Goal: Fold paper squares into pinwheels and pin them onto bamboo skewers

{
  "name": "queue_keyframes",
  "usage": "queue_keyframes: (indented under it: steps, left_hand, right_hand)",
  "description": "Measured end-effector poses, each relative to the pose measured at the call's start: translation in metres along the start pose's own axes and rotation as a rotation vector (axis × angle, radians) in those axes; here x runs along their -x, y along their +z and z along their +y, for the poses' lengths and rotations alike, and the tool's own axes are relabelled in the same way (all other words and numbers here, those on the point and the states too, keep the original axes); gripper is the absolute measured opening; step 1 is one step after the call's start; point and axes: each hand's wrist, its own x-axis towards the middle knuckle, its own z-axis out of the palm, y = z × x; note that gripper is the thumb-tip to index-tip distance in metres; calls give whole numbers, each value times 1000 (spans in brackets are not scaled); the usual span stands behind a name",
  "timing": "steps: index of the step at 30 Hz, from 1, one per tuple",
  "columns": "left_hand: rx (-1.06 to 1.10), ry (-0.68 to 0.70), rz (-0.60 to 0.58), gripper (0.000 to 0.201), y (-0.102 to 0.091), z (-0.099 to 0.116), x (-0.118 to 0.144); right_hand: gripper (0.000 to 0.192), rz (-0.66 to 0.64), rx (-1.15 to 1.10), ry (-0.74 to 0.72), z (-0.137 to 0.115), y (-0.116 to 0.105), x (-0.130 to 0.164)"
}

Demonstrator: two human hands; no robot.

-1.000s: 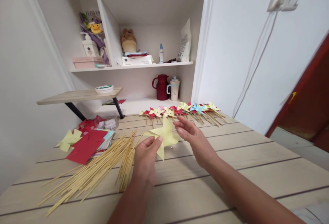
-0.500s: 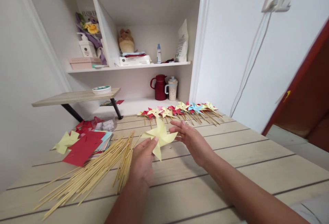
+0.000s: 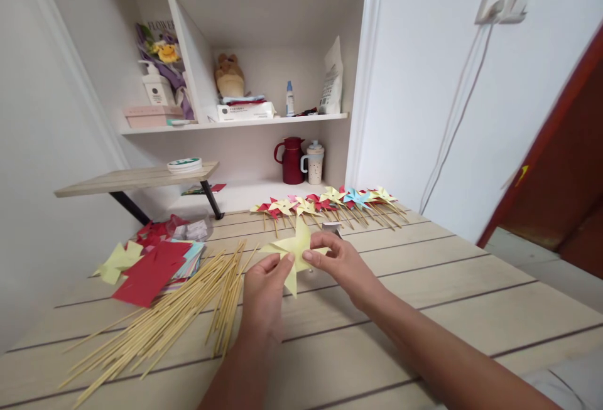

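Observation:
A pale yellow paper pinwheel [image 3: 301, 237] is held upright above the table, with no stick visible on it. My left hand [image 3: 266, 287] pinches its lower left part, thumb near the centre. My right hand [image 3: 342, 265] grips the right-hand blade between thumb and fingers. A tiny shiny bead-like thing [image 3: 310, 270] shows just below the right thumb. Behind my right fingers, a small grey object [image 3: 331, 228] is partly visible; its kind is unclear. To the left of my left hand lie many thin wooden sticks [image 3: 174, 316] in a loose fan.
Finished pinwheels on sticks [image 3: 330, 203] lie in a row at the table's back. Red paper sheets [image 3: 151, 272], another yellow pinwheel shape [image 3: 117, 262] and a clear container [image 3: 195, 229] are at left. A low raised stand [image 3: 136, 179] and a red jug [image 3: 293, 162] stand behind.
My right hand has moved left and closed on the pinwheel's right blade, where before its fingers were apart beside it. The grey object behind it has come into view.

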Motion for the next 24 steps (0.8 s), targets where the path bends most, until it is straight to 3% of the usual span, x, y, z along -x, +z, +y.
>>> queue_keyframes:
  steps: [8, 16, 21, 24]
  left_hand:
    - [-93, 34, -9, 27, 1, -2, 3]
    - [-97, 61, 43, 28, 2, 1, 4]
    - [-78, 64, 20, 28, 3, -3, 3]
    - [-62, 26, 3, 30, 1, -9, 1]
  right_hand:
    - [43, -1, 81, -105, 3, -1, 0]
    - [30, -67, 36, -45, -2, 1, 2]
    - [20, -39, 53, -49, 0, 3, 1]
    - [23, -29, 15, -21, 0, 4, 0]
